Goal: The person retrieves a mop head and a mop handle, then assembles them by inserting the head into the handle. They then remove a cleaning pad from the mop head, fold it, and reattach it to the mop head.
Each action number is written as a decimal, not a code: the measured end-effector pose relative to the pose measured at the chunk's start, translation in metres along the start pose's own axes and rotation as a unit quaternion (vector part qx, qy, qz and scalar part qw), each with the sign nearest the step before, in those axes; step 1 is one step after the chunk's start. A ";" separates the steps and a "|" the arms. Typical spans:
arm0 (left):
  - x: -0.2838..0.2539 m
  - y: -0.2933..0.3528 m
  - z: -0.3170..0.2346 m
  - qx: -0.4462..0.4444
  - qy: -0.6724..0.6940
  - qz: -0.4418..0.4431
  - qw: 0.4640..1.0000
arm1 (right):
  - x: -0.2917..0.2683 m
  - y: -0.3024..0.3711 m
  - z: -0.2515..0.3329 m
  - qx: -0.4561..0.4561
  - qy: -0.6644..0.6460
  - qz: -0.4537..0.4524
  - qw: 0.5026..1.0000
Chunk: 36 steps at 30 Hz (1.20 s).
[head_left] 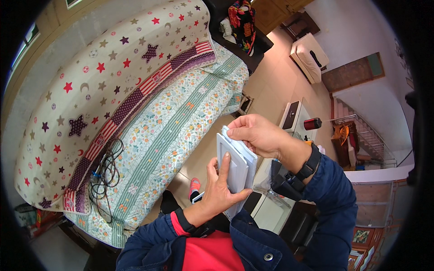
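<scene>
In front of my chest, my left hand [219, 186] grips a flat, pale grey case [232, 168], thumb across its front face and fingers behind the edge. The case is tilted upright. Pale bluish-white layers, like folded cloth or paper, [247, 155] stick out along its right side. My right hand [260, 135] pinches the top of these layers between thumb and fingers. What exactly the layers are made of, I cannot tell. Black straps circle both wrists, and a black device [285, 181] sits on the right one.
To the left stands a sofa or bed with a star-patterned cover [108, 67] and a floral quilt [181, 108]. A tangle of dark cable [105, 174] lies on it. A glass-topped table [271, 212] and a dark red cylinder [312, 123] are at the right. Stairs [361, 128] rise farther off.
</scene>
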State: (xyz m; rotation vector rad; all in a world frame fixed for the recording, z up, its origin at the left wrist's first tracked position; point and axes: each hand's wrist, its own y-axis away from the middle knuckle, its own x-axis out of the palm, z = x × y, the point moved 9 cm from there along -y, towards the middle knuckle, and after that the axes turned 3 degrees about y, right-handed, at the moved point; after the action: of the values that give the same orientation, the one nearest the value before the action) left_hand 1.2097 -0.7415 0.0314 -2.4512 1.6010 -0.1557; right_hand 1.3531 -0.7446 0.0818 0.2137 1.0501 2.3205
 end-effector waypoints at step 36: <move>-0.023 0.005 -0.002 0.002 -0.021 -0.022 1.000 | 0.032 -0.013 0.024 -0.001 0.160 0.027 0.987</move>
State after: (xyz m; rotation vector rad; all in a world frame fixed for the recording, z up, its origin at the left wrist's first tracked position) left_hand 1.1958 -0.7222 0.0329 -2.4714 1.5283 -0.1142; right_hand 1.3410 -0.7044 0.0855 -0.1385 1.2069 2.4578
